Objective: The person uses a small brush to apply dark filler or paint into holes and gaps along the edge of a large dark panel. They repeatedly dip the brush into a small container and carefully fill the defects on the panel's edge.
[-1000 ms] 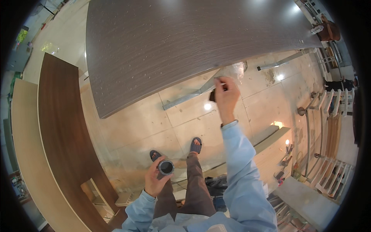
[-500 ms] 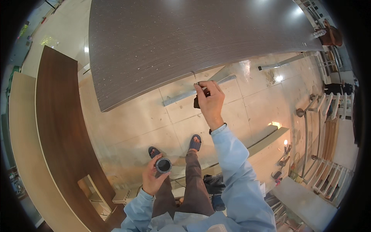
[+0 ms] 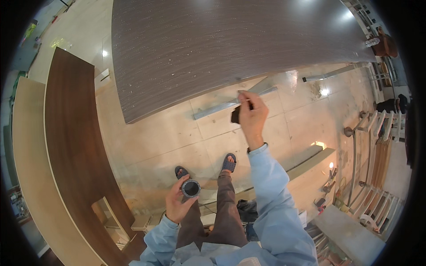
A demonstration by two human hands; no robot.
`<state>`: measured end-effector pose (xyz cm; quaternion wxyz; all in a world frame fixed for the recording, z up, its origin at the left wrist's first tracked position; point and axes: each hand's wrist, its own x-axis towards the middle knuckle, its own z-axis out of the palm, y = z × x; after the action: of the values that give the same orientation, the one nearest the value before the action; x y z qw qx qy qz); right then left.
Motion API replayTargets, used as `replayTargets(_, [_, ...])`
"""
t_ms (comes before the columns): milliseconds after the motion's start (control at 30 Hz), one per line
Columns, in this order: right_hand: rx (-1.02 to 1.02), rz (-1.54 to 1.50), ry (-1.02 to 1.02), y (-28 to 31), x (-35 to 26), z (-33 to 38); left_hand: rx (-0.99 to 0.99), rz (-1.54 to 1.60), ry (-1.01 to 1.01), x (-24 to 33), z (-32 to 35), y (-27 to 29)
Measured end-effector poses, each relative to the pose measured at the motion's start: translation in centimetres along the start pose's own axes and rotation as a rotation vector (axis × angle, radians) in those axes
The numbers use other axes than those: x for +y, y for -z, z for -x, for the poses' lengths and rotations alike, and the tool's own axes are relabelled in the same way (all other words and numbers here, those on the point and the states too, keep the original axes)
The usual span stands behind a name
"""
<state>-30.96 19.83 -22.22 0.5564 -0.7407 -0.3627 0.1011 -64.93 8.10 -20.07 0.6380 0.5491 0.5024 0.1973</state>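
Note:
My left hand (image 3: 176,206) holds a small round cup (image 3: 191,188) with a grey rim and a dark inside, low in front of my legs. Its fingers wrap around the cup's side. Out ahead, my right hand (image 3: 254,116) is closed with thumb and forefinger pinched together. A small dark brown piece (image 3: 235,115) pokes out of that hand; whether it is cloth or something stiffer I cannot make out. Just beyond my fingertips lies the near edge of a large dark wood-grain panel (image 3: 230,42), raised above the floor and dotted with pale specks. My fingertips appear apart from it.
Metal bars (image 3: 235,104) show beneath the panel's near edge. On the left stand a brown board (image 3: 71,133) with a cutout and a pale board (image 3: 33,146). A pale bench (image 3: 313,170) with tools is at right, beside a white-slatted rack (image 3: 377,204). Tiled floor (image 3: 155,142) lies between.
My right hand has drawn back slightly from the panel's edge, and the brown piece came with it. The whole view has shifted a little. My left hand keeps hold of the cup.

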Motion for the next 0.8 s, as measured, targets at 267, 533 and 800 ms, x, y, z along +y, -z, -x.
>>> replayTargets(267, [-0.106, 0.028, 0.186, -1.0, -0.1, 0.8, 0.030, 0.003, 0.017, -0.1, 0.0, 0.8])
replayTargets(533, [0.217, 0.124, -0.042, 2.5, 2.1, -2.5, 0.077, 0.068, -0.026, -0.5, 0.3, 1.8])
replayTargets(800, [-0.108, -0.014, 0.080, -3.2, -2.5, 3.3, 0.050, 0.053, 0.028, -0.2, 0.6, 2.3])
